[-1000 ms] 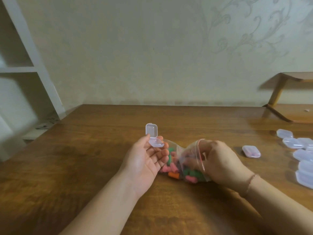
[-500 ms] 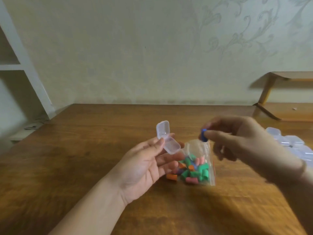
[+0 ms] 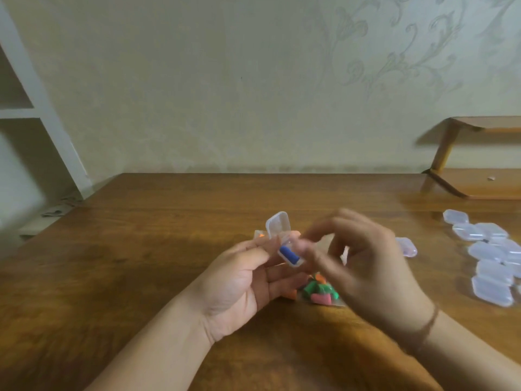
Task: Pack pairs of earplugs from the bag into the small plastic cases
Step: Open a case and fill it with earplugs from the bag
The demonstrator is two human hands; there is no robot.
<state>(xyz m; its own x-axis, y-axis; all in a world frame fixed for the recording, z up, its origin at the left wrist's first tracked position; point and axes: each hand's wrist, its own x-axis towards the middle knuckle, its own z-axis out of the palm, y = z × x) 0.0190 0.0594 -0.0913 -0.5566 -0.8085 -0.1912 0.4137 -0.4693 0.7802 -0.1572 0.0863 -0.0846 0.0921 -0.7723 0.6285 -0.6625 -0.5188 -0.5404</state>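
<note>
Shelving (image 3: 33, 114), white, stands at far left beside the table's left edge; the wooden table (image 3: 141, 249) has a wide bare stretch on its left half, reaching the far edge at the wall. Left hand (image 3: 242, 283), palm up near centre, holds a small clear case (image 3: 284, 244) between thumb and fingertips; the hinged lid stands up, tilted toward the far side. One blue earplug (image 3: 289, 253) lies in the case base, long axis running from far-left to near-right, roughly along the length of the base. A second clear item with an orange spot (image 3: 259, 235) shows just behind the left fingertips; too hidden to identify. Bag of earplugs (image 3: 320, 292) lies flat on the table under and between both hands, green, pink and orange pieces visible; its mouth is hidden. Right hand (image 3: 363, 263) hovers just right of the case, blurred, fingers curled with tips close to the case rim; whether they pinch anything cannot be told. One closed case with pinkish contents (image 3: 406, 246) sits just beyond the right hand. A cluster of empty closed cases (image 3: 490, 255) lies near the right edge, well apart from the bag. Wooden shelf unit (image 3: 479, 179) stands at far right.
</note>
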